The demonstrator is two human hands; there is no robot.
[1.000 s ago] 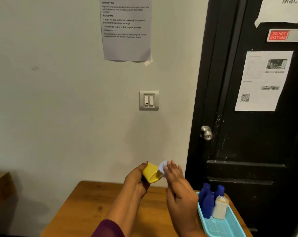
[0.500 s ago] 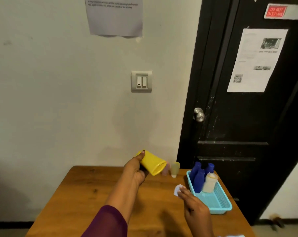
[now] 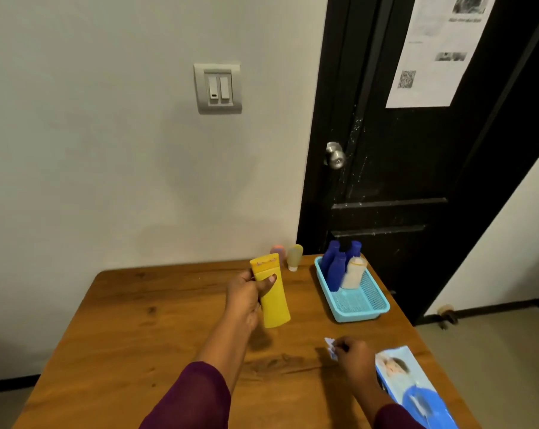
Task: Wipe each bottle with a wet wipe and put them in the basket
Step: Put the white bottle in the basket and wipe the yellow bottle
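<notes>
Holding one yellow bottle (image 3: pixel 274 305), left grip (image 3: pixel 243 292) — right grip (image 3: pixel 353 356) pinching one wipe (image 3: pixel 330 346); four bottles (image 3: pixel 336 274) in basket (image 3: pixel 359 314).

I look down at a brown, knotty wooden table (image 3: pixel 138 335) set against a plain off-white plastered wall (image 3: pixel 107 150), where a grey two-rocker switch plate (image 3: pixel 217 88) sits well above the far edge. To my right stands a black panelled door (image 3: pixel 401 181) with a round silver metal knob (image 3: pixel 335 155) and a white printed paper sheet bearing a QR code (image 3: pixel 432 51). Past it, a second white wall (image 3: pixel 509 243) with a dark skirting strip (image 3: pixel 494 311) meets a pale grey floor (image 3: pixel 494 366).
</notes>
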